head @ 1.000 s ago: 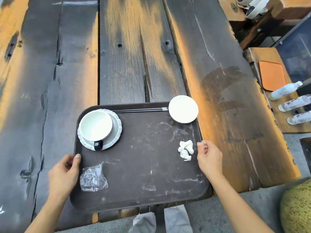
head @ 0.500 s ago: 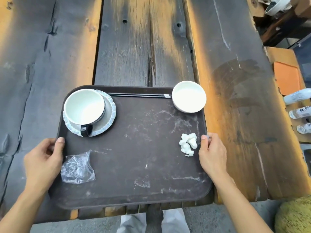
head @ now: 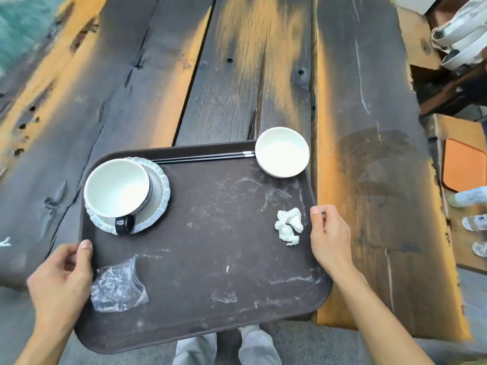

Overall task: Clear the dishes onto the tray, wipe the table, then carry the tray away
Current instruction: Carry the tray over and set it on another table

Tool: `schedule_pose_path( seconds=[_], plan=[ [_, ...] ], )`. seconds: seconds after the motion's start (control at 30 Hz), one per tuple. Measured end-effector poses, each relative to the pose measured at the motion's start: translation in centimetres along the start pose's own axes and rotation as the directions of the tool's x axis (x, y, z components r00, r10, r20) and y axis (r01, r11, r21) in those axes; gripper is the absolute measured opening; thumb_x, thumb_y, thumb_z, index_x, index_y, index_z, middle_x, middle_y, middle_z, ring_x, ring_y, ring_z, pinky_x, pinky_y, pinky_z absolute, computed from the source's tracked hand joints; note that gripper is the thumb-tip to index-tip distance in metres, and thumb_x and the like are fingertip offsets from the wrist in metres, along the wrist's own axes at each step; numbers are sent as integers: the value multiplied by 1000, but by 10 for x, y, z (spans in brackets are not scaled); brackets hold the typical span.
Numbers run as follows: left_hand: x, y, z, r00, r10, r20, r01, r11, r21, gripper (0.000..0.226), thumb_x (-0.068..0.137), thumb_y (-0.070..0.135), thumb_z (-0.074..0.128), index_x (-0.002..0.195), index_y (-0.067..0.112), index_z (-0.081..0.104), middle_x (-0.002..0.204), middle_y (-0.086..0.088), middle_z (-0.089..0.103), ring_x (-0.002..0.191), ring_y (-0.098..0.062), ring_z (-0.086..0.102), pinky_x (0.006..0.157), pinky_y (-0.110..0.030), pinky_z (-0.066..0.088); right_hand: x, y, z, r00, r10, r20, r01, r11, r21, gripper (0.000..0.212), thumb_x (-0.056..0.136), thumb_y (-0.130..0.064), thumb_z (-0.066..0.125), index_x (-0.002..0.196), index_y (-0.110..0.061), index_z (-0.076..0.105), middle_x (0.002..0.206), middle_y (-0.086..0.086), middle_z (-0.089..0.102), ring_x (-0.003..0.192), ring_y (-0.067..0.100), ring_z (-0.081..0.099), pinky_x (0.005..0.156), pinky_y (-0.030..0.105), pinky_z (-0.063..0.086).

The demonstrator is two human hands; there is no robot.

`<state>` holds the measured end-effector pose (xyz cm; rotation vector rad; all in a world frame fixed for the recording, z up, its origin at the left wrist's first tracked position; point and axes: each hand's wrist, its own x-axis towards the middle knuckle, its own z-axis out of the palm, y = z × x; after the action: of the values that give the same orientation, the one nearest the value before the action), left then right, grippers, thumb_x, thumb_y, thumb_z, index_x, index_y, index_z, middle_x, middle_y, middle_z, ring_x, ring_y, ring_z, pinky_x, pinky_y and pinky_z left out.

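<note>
1. Tray (head: 200,272), head view: gripped at both short edges, left hand (head: 62,283) and right hand (head: 329,238) clamped on its rim, overhanging the table (head: 263,75) edge.
2. Cup (head: 118,192), bowl (head: 282,152), chopsticks (head: 203,158) sit along the tray's far side.
3. Carrying away appears underway; next it needs a level lift.
4. The tray's long axis runs left-right.

**Both hands on the tray**

I see my left hand (head: 62,281) gripping the tray (head: 200,259) at its left rim and my right hand (head: 330,237) at its right rim. On it sit a cup (head: 117,191) on a saucer (head: 160,192), chopsticks (head: 203,158), a small white bowl (head: 282,152), a crumpled tissue (head: 288,229) and a clear plastic wrapper (head: 117,288). The tray's near edge overhangs the wooden table (head: 263,75).
</note>
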<state>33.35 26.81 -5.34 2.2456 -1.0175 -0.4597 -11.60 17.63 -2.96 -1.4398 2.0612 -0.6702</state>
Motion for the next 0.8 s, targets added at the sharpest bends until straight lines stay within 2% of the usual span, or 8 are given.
schedule_pose_path(
  seconds=[0.1,0.17,0.23,0.37,0.53,0.57,0.63,0.8],
  plan=[
    [-30,9,-36,997,-57,-43,55,997,-54,37,97,49,54,92,14,63,73,-12,66,69,-26,60,69,-36,46,-3,-23,-16,995,-89,38,88,996,28,17,104,-24,44,96,-18,59,80,-7,61,77,12,56,69,30,38],
    [-53,10,-61,990,-120,-79,115,991,-72,32,98,47,55,92,16,63,75,-12,67,72,-29,62,70,-37,48,-5,-39,-25,986,-149,79,147,988,37,19,104,-25,43,93,-20,57,78,-9,60,79,4,56,66,20,38],
    [-76,8,-85,974,-180,-138,168,981,-97,27,97,47,56,92,22,64,76,-10,68,70,-21,61,71,-33,48,-7,-58,-30,968,-214,129,212,977,25,22,104,-26,41,88,-21,54,76,-9,59,80,1,55,63,12,35],
    [-120,2,-126,920,-296,-256,265,953,-148,28,98,39,59,85,14,64,73,-16,66,60,-9,54,52,-8,39,-12,-100,-31,916,-327,234,325,945,50,24,105,-29,39,84,-22,51,74,-6,58,76,4,54,63,14,36],
    [-175,-5,-177,830,-397,-392,357,918,-174,32,93,43,58,79,15,65,68,-5,66,61,7,56,57,-2,35,-32,-159,-22,808,-494,320,484,867,116,17,101,-32,52,88,-22,56,68,-6,56,69,3,54,60,25,35],
    [-185,-7,-188,818,-396,-417,363,918,-161,30,94,40,58,79,16,65,68,-3,67,65,6,59,63,-4,37,-38,-171,-19,784,-516,345,509,853,120,17,100,-32,53,89,-20,57,68,-6,56,69,5,53,61,28,32],
    [-203,-14,-206,796,-415,-441,386,909,-159,27,98,34,59,80,15,66,70,-6,67,67,-9,60,74,-23,47,-50,-193,-10,745,-538,395,539,834,119,17,100,-32,53,93,-17,59,70,-6,57,71,14,53,66,30,32],
    [-247,-42,-253,680,-486,-550,479,862,-169,30,96,35,58,76,13,65,66,-10,66,63,-16,56,65,-30,42,-96,-245,25,622,-591,514,611,777,154,21,102,-32,49,98,-14,59,74,-8,57,81,23,56,73,33,37]
  ],
)
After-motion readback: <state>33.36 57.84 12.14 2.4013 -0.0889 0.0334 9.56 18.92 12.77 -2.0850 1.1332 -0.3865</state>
